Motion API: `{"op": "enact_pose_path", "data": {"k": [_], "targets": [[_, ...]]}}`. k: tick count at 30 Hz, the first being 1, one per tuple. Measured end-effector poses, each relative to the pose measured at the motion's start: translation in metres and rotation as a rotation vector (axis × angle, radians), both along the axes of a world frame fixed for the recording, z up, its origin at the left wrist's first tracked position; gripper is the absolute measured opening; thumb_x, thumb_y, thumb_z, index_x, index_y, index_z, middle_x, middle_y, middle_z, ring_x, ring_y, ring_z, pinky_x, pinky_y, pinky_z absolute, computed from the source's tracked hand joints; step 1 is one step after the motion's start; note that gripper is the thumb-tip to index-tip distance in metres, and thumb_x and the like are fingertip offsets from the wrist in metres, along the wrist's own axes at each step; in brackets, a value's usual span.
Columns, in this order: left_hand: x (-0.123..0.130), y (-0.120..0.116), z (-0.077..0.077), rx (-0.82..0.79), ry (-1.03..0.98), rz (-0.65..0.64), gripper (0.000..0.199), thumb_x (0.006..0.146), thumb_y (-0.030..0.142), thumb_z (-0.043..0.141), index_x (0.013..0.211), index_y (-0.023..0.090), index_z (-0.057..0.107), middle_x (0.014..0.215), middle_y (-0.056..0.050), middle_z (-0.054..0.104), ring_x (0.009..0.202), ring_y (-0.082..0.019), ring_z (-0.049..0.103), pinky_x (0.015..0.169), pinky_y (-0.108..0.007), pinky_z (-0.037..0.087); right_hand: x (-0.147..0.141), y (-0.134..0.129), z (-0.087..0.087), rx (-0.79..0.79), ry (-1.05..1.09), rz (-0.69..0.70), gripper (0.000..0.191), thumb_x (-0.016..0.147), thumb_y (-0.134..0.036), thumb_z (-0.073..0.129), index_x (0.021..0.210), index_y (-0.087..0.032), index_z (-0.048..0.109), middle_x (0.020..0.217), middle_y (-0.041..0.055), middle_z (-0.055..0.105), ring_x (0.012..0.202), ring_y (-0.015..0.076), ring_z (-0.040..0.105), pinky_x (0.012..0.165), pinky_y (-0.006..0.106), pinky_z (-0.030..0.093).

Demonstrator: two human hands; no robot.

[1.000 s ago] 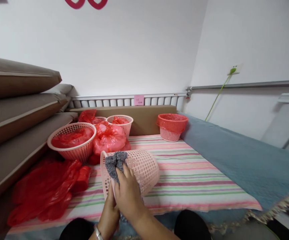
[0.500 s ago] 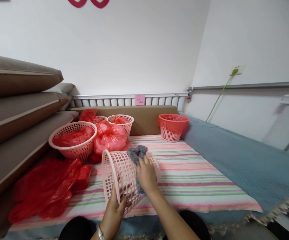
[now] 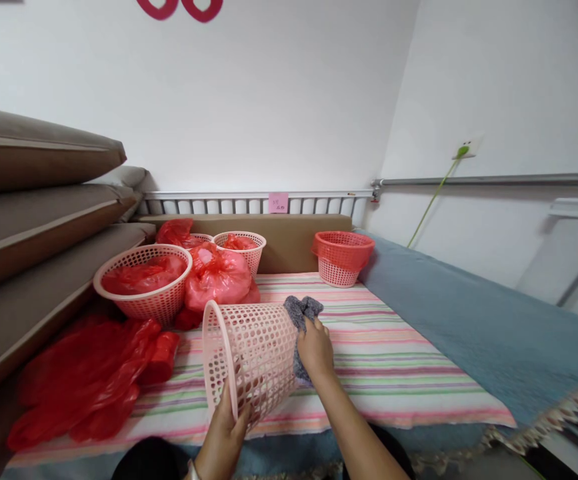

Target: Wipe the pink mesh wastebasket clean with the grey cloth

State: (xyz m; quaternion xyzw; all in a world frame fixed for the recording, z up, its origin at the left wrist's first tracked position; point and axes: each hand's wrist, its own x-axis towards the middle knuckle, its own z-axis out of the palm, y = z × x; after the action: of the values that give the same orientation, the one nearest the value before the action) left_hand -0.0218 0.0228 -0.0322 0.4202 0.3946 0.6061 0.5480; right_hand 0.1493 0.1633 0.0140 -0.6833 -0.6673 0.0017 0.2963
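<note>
A pink perforated basket lies on its side on the striped cloth, its open rim facing left. My left hand grips the lower part of that rim, thumb outside and fingers reaching inside. At the basket's base end, my right hand holds a grey fuzzy cloth pressed against it. Part of the cloth hangs below my fingers, between my hand and the basket.
Left of the basket are loose red plastic bags, a pink basket with red plastic and a stuffed red bag. Behind stand a smaller basket and a red-lined one. Cushions are stacked at left.
My right hand and the grey cloth have moved right, from the basket's side to its base end. My left hand keeps its grip on the rim.
</note>
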Motion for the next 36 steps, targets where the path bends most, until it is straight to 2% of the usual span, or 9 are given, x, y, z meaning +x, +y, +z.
{"op": "enact_pose_path", "data": {"k": [6,10,13,16,19,21,28,31,36], "targets": [[0.000,0.000,-0.006,-0.008,0.045,0.004,0.085,0.083,0.046,0.054,0.144,0.022,-0.001,0.137,-0.022,0.046,0.120,-0.032,0.052,0.097,-0.047,0.043,-0.043,-0.040,0.026,0.103,0.083,0.236,0.038,0.082,-0.018,0.048,0.119,-0.015,0.057,0.126,0.0127,0.051,0.115,0.0258,0.046,0.098,0.034,0.034],[-0.005,0.000,-0.003,0.067,0.314,0.127,0.085,0.077,0.039,0.060,0.144,0.015,0.014,0.145,-0.021,0.037,0.138,-0.034,0.020,0.111,-0.050,0.022,-0.083,-0.080,0.045,0.187,0.141,0.512,0.039,0.080,-0.014,0.049,0.117,-0.022,0.057,0.127,0.0074,0.051,0.115,0.0222,0.045,0.098,0.034,0.035],[-0.009,0.001,-0.002,0.125,0.422,0.185,0.079,0.075,0.035,0.059,0.142,0.013,0.025,0.148,-0.019,0.032,0.141,-0.033,0.007,0.114,-0.048,0.007,-0.095,-0.094,0.049,0.220,0.141,0.571,0.041,0.079,-0.013,0.049,0.118,-0.022,0.055,0.130,0.0068,0.048,0.116,0.0218,0.043,0.099,0.036,0.034],[-0.009,0.001,-0.005,0.155,0.392,0.172,0.076,0.078,0.037,0.058,0.143,0.016,0.024,0.150,-0.016,0.029,0.141,-0.030,0.012,0.115,-0.044,0.012,-0.092,-0.088,0.043,0.240,0.100,0.546,0.042,0.080,-0.014,0.049,0.121,-0.022,0.053,0.134,0.0074,0.045,0.119,0.0228,0.041,0.101,0.037,0.032],[-0.007,0.001,-0.012,0.057,0.189,0.063,0.086,0.081,0.046,0.055,0.146,0.020,0.005,0.146,-0.020,0.036,0.130,-0.032,0.040,0.103,-0.044,0.038,-0.075,-0.066,0.032,0.228,0.028,0.468,0.044,0.079,-0.013,0.048,0.123,-0.021,0.053,0.134,0.0078,0.045,0.119,0.0232,0.040,0.100,0.036,0.031],[-0.006,0.001,-0.016,0.003,0.072,0.003,0.091,0.081,0.049,0.055,0.145,0.020,-0.004,0.139,-0.022,0.045,0.120,-0.031,0.052,0.096,-0.044,0.045,-0.057,-0.045,0.025,0.196,-0.019,0.372,0.045,0.079,-0.012,0.047,0.122,-0.020,0.054,0.131,0.0093,0.047,0.117,0.0233,0.042,0.099,0.034,0.031],[-0.002,-0.002,-0.018,0.044,0.073,-0.037,0.080,0.082,0.046,0.057,0.144,0.024,0.011,0.130,-0.018,0.055,0.116,-0.028,0.056,0.099,-0.042,0.042,0.009,0.010,0.002,-0.001,-0.077,0.022,0.037,0.084,-0.016,0.042,0.118,-0.012,0.056,0.117,0.0139,0.056,0.102,0.0249,0.050,0.085,0.031,0.037],[-0.002,-0.003,-0.004,0.026,0.117,-0.018,0.085,0.079,0.046,0.061,0.144,0.022,0.013,0.129,-0.018,0.056,0.116,-0.029,0.056,0.100,-0.042,0.041,0.012,0.010,-0.003,0.015,-0.091,0.019,0.037,0.085,-0.017,0.042,0.120,-0.014,0.055,0.117,0.0126,0.055,0.101,0.0246,0.050,0.082,0.031,0.037],[-0.002,0.009,0.040,-0.001,0.111,0.088,0.086,0.077,0.033,0.064,0.144,0.024,0.012,0.136,-0.018,0.049,0.115,-0.031,0.056,0.093,-0.045,0.047,0.006,0.006,-0.005,0.050,-0.120,0.006,0.037,0.084,-0.015,0.042,0.119,-0.015,0.055,0.117,0.0110,0.055,0.099,0.0233,0.050,0.082,0.029,0.036]]}}
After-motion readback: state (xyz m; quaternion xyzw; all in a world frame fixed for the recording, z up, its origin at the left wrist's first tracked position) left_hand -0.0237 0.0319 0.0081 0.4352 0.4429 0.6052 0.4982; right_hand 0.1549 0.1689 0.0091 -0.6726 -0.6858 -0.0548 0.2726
